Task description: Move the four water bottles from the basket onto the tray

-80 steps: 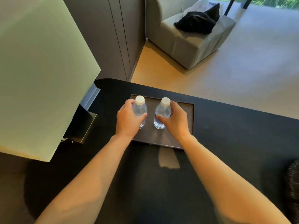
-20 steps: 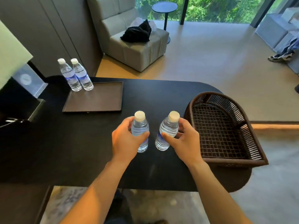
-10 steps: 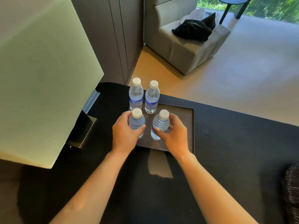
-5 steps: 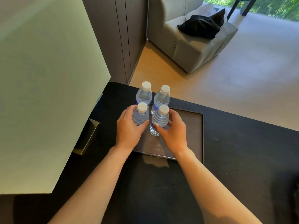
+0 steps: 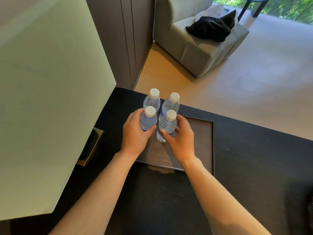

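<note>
- Four clear plastic water bottles with white screw caps stand upright in a tight two-by-two cluster at the far left part of a flat, dark brown rectangular tray [image 5: 199, 143].
- Two of them form the far row: the far-left bottle [image 5: 152, 101] and the far-right bottle [image 5: 171, 103], side by side and free of either hand.
- Just in front of them stand the near-left bottle [image 5: 147, 119] and the near-right bottle [image 5: 167, 125], so close to the far pair that their caps overlap the far bottles' bodies from this view.
- The left hand [image 5: 136, 134] is wrapped around the near-left bottle, fingers curled behind its body and thumb pressed across the front.
- The right hand [image 5: 180, 139] grips the near-right bottle likewise, thumb on the front near its lower half, fingers round the right side.
- The near-right bottle's base rests on the tray; the near-left bottle's base is hidden by the hand, so I cannot tell whether it is set down.
- The tray lies on a black, matte-topped table [image 5: 254, 167].
- A large pale green lampshade [image 5: 47, 99] fills the left of the view, with a brass-coloured base [image 5: 91, 148] showing below it, just left of the left hand.
- Beyond the table sits a grey upholstered armchair [image 5: 203, 53] with a black garment [image 5: 209, 28] on its seat.
</note>
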`<state>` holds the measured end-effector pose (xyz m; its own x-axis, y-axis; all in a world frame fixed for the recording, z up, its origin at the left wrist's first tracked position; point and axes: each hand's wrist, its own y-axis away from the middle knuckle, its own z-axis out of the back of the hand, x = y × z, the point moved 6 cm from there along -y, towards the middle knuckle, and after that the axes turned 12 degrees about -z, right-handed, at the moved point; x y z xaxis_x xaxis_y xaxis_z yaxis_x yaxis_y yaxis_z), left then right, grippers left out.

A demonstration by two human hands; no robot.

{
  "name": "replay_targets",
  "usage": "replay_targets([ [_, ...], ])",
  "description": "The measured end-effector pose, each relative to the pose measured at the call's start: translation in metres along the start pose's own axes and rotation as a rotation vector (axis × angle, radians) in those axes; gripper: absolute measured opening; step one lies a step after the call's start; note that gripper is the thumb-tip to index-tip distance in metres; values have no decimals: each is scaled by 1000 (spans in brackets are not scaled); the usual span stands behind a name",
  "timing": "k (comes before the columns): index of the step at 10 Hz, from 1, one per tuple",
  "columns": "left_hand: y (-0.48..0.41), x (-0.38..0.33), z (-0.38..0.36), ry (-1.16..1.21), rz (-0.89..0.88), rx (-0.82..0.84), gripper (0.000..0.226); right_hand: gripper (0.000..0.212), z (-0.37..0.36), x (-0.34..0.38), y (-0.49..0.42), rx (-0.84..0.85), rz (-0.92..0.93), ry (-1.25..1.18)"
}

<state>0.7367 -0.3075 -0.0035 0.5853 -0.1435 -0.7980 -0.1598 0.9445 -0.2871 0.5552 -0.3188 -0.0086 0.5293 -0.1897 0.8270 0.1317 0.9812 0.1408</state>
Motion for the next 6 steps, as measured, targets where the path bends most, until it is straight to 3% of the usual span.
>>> replay_targets([
  [4, 4, -2, -1, -23, 18, 37, 71, 72, 3, 3, 6, -14, 7, 15],
  [6, 29, -12, 6, -33, 158, 68, 98, 84, 11, 1, 24, -13, 5, 27],
])
